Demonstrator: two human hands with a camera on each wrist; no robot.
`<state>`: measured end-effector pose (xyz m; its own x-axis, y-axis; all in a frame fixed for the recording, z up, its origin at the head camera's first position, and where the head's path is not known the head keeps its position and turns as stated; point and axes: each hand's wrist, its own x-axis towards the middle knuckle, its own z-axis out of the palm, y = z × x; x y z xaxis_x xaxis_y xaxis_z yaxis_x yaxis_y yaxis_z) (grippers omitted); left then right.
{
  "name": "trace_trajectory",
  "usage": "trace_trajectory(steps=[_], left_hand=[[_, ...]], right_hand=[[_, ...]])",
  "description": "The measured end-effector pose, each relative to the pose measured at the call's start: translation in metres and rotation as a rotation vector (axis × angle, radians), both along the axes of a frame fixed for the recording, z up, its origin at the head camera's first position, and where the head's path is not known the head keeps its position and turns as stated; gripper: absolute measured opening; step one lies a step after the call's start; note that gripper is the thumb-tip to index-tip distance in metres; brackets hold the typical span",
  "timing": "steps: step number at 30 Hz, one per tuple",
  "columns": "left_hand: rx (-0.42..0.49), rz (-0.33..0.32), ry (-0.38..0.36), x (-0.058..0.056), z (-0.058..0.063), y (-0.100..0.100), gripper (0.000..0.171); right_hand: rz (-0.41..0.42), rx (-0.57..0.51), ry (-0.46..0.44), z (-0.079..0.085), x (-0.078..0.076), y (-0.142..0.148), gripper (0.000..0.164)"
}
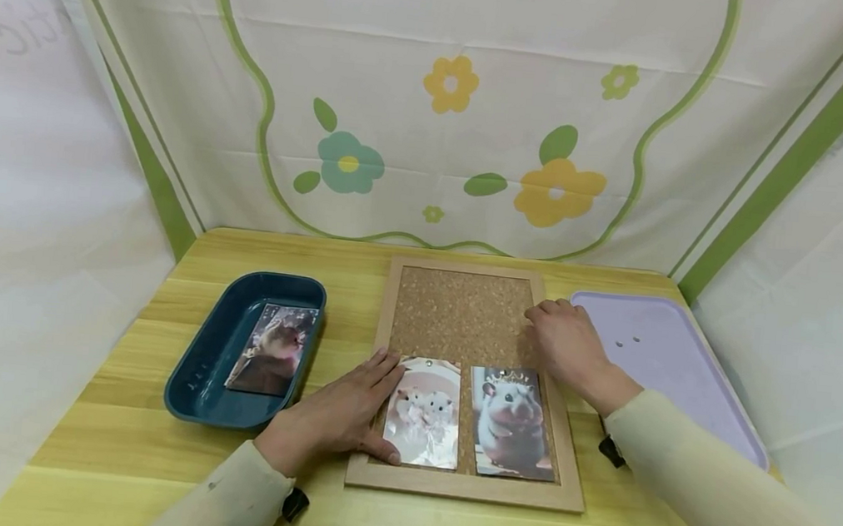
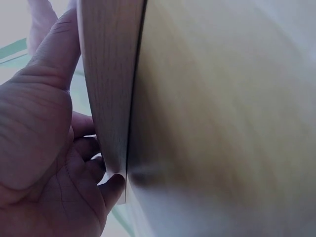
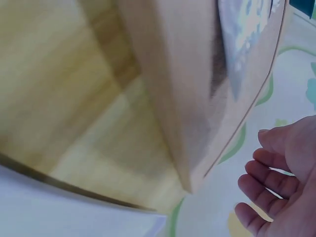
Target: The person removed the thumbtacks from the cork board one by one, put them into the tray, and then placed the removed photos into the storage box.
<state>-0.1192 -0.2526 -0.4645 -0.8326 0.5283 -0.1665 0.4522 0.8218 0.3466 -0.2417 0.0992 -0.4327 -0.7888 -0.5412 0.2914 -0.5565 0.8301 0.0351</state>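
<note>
A cork board [image 1: 462,312] in a wooden frame lies on the table. Two hamster photos are on its lower half: a left photo [image 1: 423,413] showing several small animals and a right photo [image 1: 514,426] showing a white crowned hamster. Each has a small pin at its top. My left hand [image 1: 339,410] rests spread over the frame's left side, thumb by the left photo's lower corner; in the left wrist view its fingers touch the frame edge [image 2: 111,74]. Above the frame's right side hovers my right hand [image 1: 572,351], fingers loosely bent, with nothing visible in it.
Left of the board stands a dark teal bin [image 1: 195,360] with another hamster photo [image 1: 277,351] in it. On the right, a lilac tray [image 1: 676,369] bears two tiny pins [image 1: 636,339]. A white flowered curtain [image 1: 439,148] hangs behind the table.
</note>
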Motion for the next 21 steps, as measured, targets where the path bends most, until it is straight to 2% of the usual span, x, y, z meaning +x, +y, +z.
trace_trajectory(steps=[8,13,17,21], left_hand=[[0.005,0.000,-0.014,-0.001,0.001,-0.001,0.126],[0.005,0.001,-0.015,-0.001,0.001,0.000,0.125],[0.010,0.007,-0.020,-0.001,0.001,-0.001,0.125],[0.011,0.019,-0.032,-0.001,0.001,0.000,0.125]], right_hand=[[0.119,0.033,0.085,0.010,-0.008,-0.028,0.013],[0.218,0.122,0.167,0.018,-0.010,-0.047,0.004],[0.308,0.204,0.251,0.021,-0.012,-0.060,0.014],[0.391,0.314,0.312,0.022,-0.012,-0.073,0.011]])
